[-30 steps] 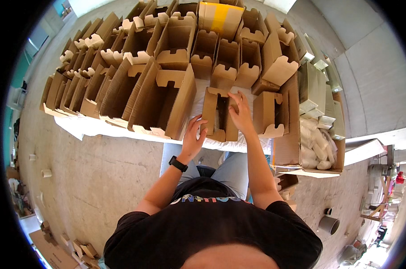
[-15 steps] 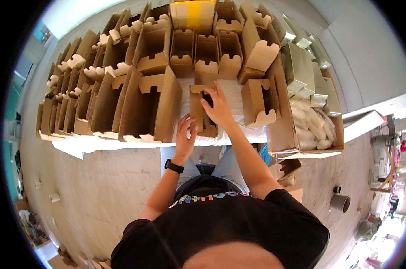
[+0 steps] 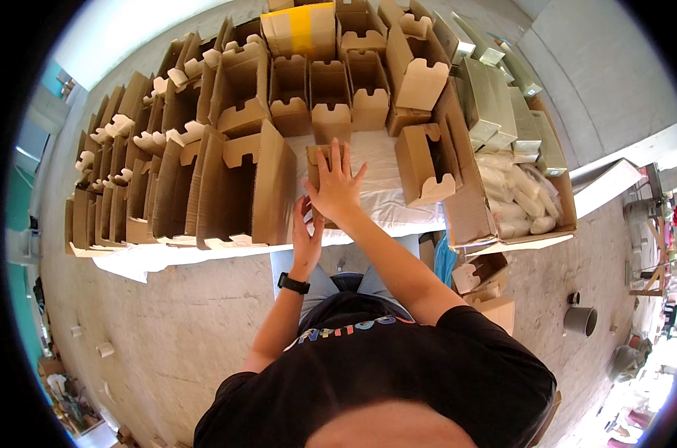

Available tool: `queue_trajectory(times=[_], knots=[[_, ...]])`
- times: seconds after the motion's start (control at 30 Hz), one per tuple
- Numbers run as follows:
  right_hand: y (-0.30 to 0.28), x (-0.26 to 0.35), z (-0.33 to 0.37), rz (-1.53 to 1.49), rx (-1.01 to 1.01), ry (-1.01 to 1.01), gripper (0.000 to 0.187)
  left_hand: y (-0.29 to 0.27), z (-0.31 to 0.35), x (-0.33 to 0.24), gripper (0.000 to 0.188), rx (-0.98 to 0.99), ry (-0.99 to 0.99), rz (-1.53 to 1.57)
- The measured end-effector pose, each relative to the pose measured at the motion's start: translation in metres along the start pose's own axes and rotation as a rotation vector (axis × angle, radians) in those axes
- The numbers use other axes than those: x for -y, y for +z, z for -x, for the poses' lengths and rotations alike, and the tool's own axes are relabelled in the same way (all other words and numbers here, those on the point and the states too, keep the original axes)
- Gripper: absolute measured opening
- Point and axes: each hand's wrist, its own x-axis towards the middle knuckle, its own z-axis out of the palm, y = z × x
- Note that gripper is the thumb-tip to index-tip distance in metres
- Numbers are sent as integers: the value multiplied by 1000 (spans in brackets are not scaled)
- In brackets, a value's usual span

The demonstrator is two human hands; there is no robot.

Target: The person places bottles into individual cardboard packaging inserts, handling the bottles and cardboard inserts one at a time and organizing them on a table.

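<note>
1. The right hand (image 3: pixel 334 190) is resting wide open, fingers spread, over the small box (image 3: pixel 313 159).
2. The left hand (image 3: pixel 307 235) is curving loosely at its near left side; whether it is gripping, I cannot tell.
3. The small box is sitting on the sheet (image 3: pixel 387 183), beside the tall box (image 3: pixel 275 183).

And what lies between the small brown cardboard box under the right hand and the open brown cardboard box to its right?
Only crinkled white sheeting, with the right hand and forearm partly over it, in the head view.
</note>
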Motion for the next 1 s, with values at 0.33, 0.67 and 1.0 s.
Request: queue_trajectory(times=[0.33,0.67,1.0], knots=[[-28,-1,6,-254,10,136,74,-1,9,-6,53,75,-52,123],[-68,-99,-43,-83,-67,126,74,-9,38,-12,49,95,-148,132],[-76,-105,-72,126,-55,-18,65,-23,53,-2,45,172,-204,153]])
